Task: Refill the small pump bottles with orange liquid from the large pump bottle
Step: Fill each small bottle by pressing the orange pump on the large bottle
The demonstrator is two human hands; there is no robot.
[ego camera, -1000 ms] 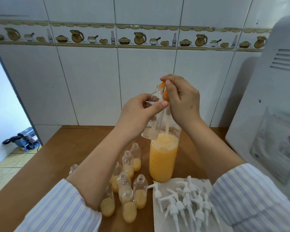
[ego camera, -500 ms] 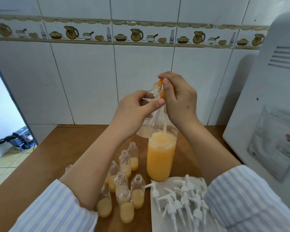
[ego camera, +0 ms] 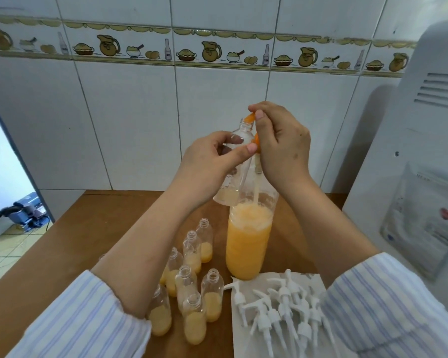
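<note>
Right now my left hand (ego camera: pixel 212 161) grips a small clear bottle (ego camera: pixel 237 161) and holds it tilted in the air with its mouth under the orange nozzle (ego camera: pixel 249 117) of the large pump bottle (ego camera: pixel 248 239), which stands on the wooden table (ego camera: pixel 70 254). My right hand (ego camera: pixel 282 143) is curled over the pump head, fingers on the nozzle, so I judge that it is pumping. Only a shallow pool of orange liquid sits in the held bottle, so this fill looks barely begun. Below, a cluster of small bottles (ego camera: pixel 189 288) stands uncapped near my left forearm, each holding liquid only in its lower part. Beside them, white pump tops (ego camera: pixel 277 306) lie loose on a paper towel (ego camera: pixel 313 280), none fitted. I would judge the job around halfway: filling and capping remain.
</note>
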